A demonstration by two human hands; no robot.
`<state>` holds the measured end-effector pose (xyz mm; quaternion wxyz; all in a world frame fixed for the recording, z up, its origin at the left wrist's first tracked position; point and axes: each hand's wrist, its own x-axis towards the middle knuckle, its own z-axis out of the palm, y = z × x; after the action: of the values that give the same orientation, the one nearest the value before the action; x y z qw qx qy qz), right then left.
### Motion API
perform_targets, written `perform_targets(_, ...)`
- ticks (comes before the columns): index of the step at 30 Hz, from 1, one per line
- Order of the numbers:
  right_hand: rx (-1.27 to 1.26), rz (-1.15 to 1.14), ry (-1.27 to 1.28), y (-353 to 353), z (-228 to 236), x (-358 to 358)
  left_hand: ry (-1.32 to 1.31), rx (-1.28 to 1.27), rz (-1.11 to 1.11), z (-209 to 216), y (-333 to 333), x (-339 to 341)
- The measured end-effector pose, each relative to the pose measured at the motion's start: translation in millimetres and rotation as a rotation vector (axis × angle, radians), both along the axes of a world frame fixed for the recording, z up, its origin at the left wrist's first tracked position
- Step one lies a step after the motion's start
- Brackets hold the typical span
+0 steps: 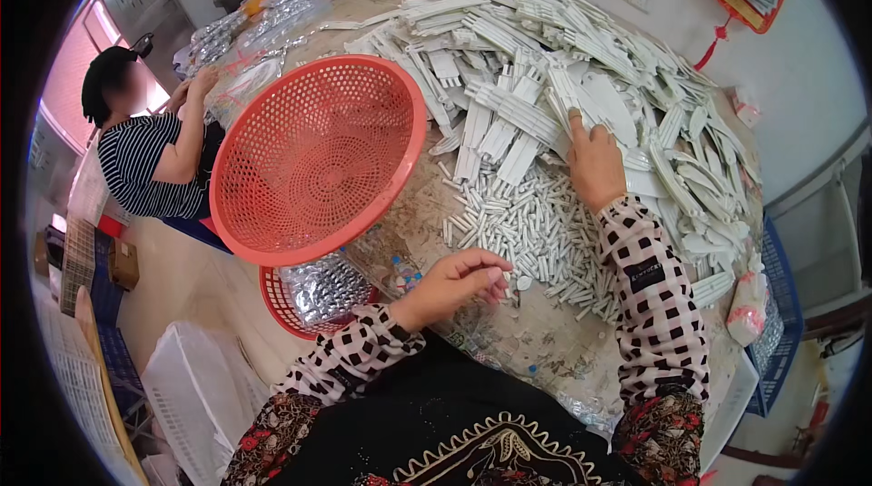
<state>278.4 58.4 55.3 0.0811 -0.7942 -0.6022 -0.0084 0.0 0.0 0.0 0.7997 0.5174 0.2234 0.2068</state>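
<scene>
My right hand (597, 163) reaches into a large heap of white plastic parts (518, 104), mostly long flat strips. Its index finger is stretched out on a white strip (565, 91), with the other fingers bent beside it and the thumb hidden. Closer to me, my left hand (454, 286) hovers at the near-left edge of a pile of small white cylindrical pieces (545, 232). Its fingers are curled together with the thumb along them; whatever they hold is too small to make out. Checkered sleeve covers are on both forearms.
A large red perforated basket (413, 154) stands tilted at the table's left edge. Beneath it, another red basket (272, 304) contains silvery packs (327, 291). Across to the left, a person (150, 145) in a striped shirt works beside more silvery packs (218, 36). A blue crate (781, 304) is at right.
</scene>
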Motion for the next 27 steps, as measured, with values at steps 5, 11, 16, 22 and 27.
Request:
perform_targets(5,0.468,0.233,0.525,-55,-15,-6,-0.115,-0.072,0.141,7,-1,12)
perform_targets(11,0.294,0.239,0.789,-148,-26,-106,-0.285,-0.208,0.345,17,-12,60)
perform_targets(16,0.004,0.447,0.653,-169,4,-114,-0.169,-0.393,0.367,0,-10,44)
perform_targets(22,0.322,0.409,0.32,-71,6,-24,-0.055,-0.316,0.469,9,13,10)
perform_targets(27,0.314,0.326,-0.159,10,9,3,-0.068,-0.416,0.303,0,27,8)
